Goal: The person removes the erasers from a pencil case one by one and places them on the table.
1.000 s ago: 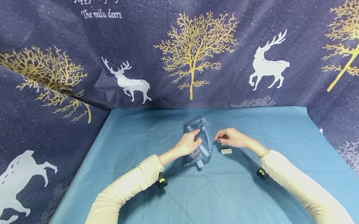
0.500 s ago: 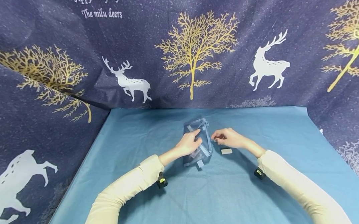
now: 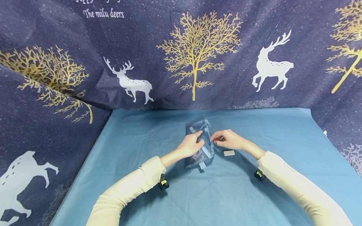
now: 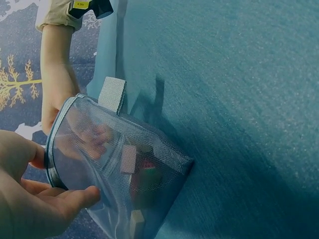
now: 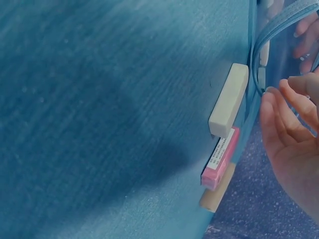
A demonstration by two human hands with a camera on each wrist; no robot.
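A blue mesh zip pouch (image 3: 206, 149) lies on the cloth in the head view, with erasers (image 4: 128, 158) inside it. My left hand (image 3: 191, 145) is on the pouch; in the left wrist view its curved fingers (image 4: 37, 157) grip the zipped edge. My right hand (image 3: 230, 139) is at the pouch's right side. Its fingertips (image 5: 269, 91) come right up to the zip rim, with a gap between thumb and fingers and nothing seen in it. Beneath and beside it lie a white eraser (image 5: 230, 99), a pink-sleeved eraser (image 5: 219, 159) and a beige one (image 5: 219, 189).
A blue cloth (image 3: 184, 200) covers the table. Behind it hangs a dark patterned curtain (image 3: 153, 36) with deer and trees. A white fabric tab (image 3: 202, 165) sticks out from the pouch's near end. Black wrist cameras (image 3: 163, 183) hang under both sleeves.
My right hand has moved left, from beside the erasers to the pouch's zipped edge. My left hand and the pouch have stayed where they were.
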